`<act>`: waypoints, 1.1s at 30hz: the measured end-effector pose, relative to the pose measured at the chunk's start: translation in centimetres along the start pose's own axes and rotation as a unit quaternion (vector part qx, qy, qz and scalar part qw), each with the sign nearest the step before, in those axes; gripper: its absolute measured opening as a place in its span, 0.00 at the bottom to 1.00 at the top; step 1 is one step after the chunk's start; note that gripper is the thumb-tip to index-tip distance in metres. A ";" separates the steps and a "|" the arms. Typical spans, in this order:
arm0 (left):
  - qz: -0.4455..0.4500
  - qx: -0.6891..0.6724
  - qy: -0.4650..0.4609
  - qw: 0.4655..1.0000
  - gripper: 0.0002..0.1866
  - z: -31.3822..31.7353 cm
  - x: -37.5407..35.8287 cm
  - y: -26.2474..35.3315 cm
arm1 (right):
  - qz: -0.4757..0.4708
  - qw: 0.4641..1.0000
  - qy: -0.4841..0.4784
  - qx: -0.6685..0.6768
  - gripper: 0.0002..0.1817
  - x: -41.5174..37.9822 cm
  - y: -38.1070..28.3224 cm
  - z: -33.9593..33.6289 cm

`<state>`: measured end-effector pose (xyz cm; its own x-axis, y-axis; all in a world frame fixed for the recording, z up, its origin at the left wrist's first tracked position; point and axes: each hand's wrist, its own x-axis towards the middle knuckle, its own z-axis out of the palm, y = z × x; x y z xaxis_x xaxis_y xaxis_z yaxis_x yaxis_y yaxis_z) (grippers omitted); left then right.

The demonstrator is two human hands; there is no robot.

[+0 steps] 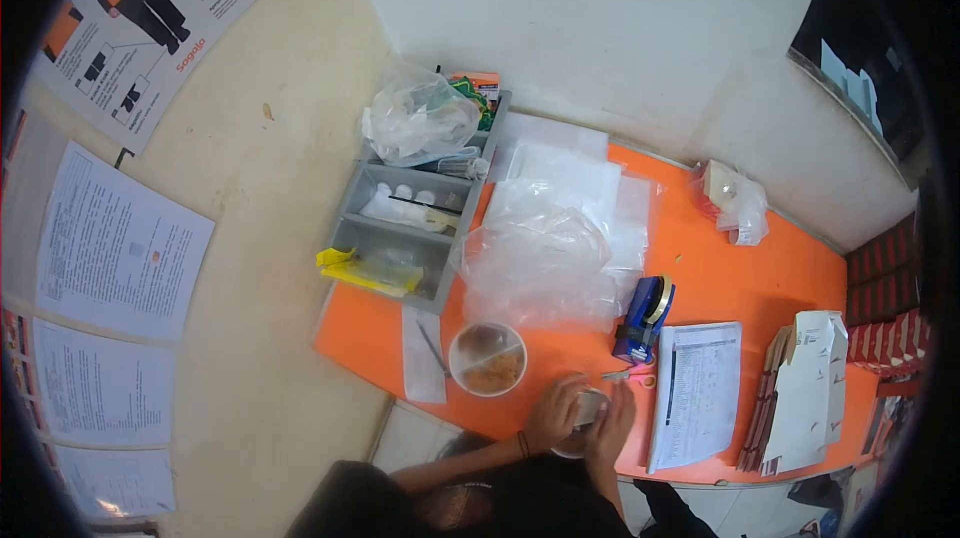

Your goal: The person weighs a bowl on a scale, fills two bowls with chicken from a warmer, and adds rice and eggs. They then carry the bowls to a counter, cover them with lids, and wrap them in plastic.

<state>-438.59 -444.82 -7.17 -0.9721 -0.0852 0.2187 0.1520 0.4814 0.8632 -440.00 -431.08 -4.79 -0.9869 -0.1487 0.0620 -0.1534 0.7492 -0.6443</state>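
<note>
In the head view, the small container (588,408) lies on the near edge of the orange table (790,268), directly between the two hands. The left hand (553,416) is clamped on its left side, fingers curled; the right hand (612,425) presses its right side. The divided round tub (488,360) sits left of the grip, apart from it. The pink-handled scissors (643,375) lie just beyond the right hand, near the blue tape dispenser (643,320). The printed sheets (697,393) lie to the right.

Shop or office work counter: orange table (790,280) bearing a tape dispenser (640,323); notices (118,243) posted on the wall to its left.
</note>
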 end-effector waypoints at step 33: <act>-0.066 0.423 0.301 0.852 0.18 -45.2 33.6 -22.5 | -0.072 0.977 -0.020 -0.200 0.31 -0.8 -3.4 2.3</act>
<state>-466.56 -497.93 1.27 -0.6635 -0.4974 0.5589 -0.3836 0.8675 0.3167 -438.55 -434.94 -4.40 -0.9521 -0.2903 0.0958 -0.3056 0.9099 -0.2805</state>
